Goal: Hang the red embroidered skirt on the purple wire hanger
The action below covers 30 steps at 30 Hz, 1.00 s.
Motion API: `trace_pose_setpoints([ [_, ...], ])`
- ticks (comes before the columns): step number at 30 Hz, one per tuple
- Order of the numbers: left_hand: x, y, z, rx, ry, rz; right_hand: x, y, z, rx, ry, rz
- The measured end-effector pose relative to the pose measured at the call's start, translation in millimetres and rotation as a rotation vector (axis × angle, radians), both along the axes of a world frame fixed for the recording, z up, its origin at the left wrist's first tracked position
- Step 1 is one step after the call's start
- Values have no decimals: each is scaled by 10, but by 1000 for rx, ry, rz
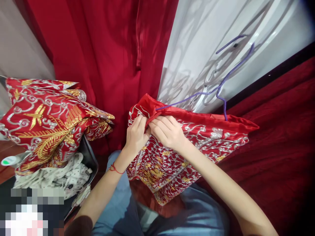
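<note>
A red embroidered garment [192, 144], patterned in silver and gold, hangs from a purple wire hanger [221, 83] in front of me. Along its top runs a plain red satin band [211, 123]. My left hand [136, 134] pinches the band near its left end, fingers closed. Right beside it my right hand [167, 132] is closed on the same band, close to the hanger's left end. A narrow fold of red cloth shows between the two hands. The fingertips are partly hidden by the cloth and knuckles.
At left, another red and gold embroidered garment [59, 121] is draped over a black chair [91, 154], with white spotted cloth [71, 173] below it. A white-capped bottle [11, 160] stands nearby. Behind are a red curtain [110, 65] and white scrollwork [261, 29] holding the hanger side.
</note>
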State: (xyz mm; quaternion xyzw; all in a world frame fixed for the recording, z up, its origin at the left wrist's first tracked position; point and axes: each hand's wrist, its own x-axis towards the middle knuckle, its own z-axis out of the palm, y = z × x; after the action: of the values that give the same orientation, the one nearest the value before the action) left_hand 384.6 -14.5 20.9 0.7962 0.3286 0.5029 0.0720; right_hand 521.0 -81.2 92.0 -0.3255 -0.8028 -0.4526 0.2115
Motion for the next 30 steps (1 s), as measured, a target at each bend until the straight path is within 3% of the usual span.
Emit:
trace_pose_setpoints([
  [7,-42,-50,49,46,50,-9,-39,38,-77,22,87,-93],
  [13,-27,-164,98,59,66,26,35,81,17,99,262,-183],
  [20,-86,-198,150,30,-11,-20,47,-6,-21,65,278,-104],
  [23,-159,-270,182,49,-138,-103,-133,-190,-94,-52,609,-113],
  [26,-221,-474,147,42,-169,-166,-339,-348,-170,-356,1061,-14],
  [30,-253,-863,-119,-231,-196,-238,-548,-429,-332,-663,1545,172],
])
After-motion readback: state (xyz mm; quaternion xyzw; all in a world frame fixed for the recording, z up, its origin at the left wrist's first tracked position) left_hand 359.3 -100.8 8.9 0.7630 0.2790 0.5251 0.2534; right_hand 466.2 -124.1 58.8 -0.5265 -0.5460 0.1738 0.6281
